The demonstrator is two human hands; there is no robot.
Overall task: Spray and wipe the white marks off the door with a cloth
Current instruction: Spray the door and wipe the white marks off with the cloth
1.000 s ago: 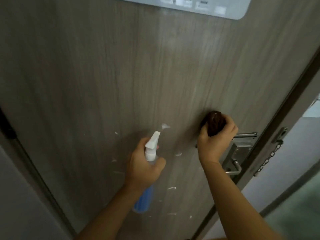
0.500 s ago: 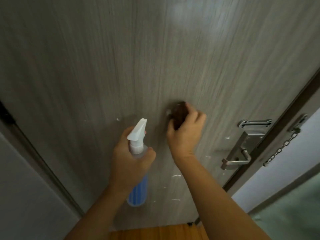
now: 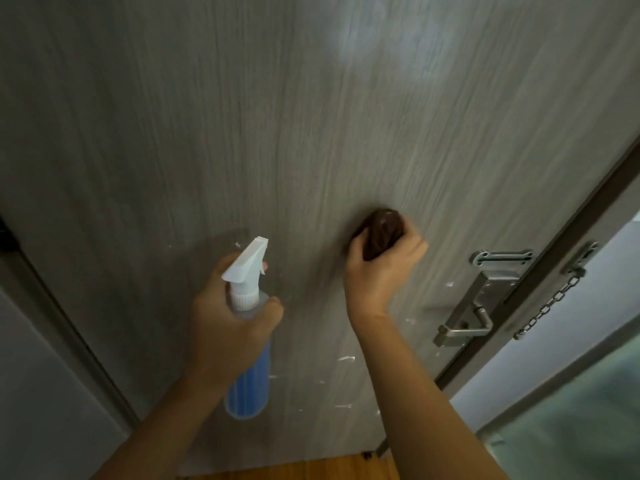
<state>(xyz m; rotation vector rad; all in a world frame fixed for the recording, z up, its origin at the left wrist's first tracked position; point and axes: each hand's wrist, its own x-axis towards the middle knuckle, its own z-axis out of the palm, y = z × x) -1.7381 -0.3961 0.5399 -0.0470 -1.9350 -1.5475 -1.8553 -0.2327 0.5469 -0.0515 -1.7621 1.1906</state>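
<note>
Right hand bunches the brown cloth against the door, fingers curled round it for scrubbing pressure; left hand grips the spray bottle ready, white marks lower down.

Both forearms are bare, no sleeves or jewellery visible.

One door, one bottle, one cloth, two hands.

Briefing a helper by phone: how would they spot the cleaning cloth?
Find the grey wood-grain door, then the metal lever handle on its right edge. Left of it, the right hand presses a bunched cloth against the door: dark brown, unlike the white-topped blue spray bottle.
</note>
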